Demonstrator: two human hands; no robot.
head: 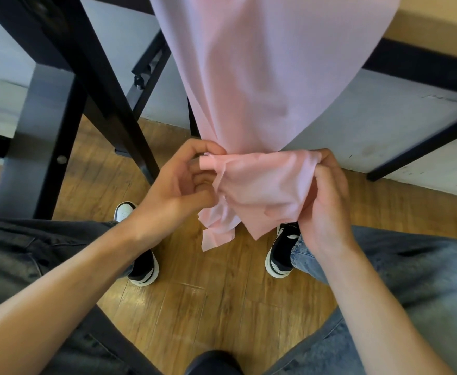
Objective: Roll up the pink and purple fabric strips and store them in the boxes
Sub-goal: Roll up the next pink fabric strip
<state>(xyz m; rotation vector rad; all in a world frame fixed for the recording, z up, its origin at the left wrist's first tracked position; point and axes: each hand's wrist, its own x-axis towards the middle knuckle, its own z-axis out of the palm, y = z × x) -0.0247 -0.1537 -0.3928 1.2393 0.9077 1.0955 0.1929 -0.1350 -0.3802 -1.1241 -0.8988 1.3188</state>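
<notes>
A long pink fabric strip [262,63] hangs down from the table edge at the top of the head view. Its lower end is bunched into a loose, crumpled roll [262,185] held between both hands above the floor. My left hand [178,185] pinches the roll's left end with curled fingers and thumb. My right hand [327,201] grips the right end, fingers curled round the cloth. Loose corners of fabric dangle below the roll. No purple strip and no boxes are in view.
Black table legs and braces [108,104] stand at the left and behind the fabric. A wooden table top [438,31] runs along the upper right. My knees and two black-and-white shoes [281,253] are below, on a wooden floor [208,307].
</notes>
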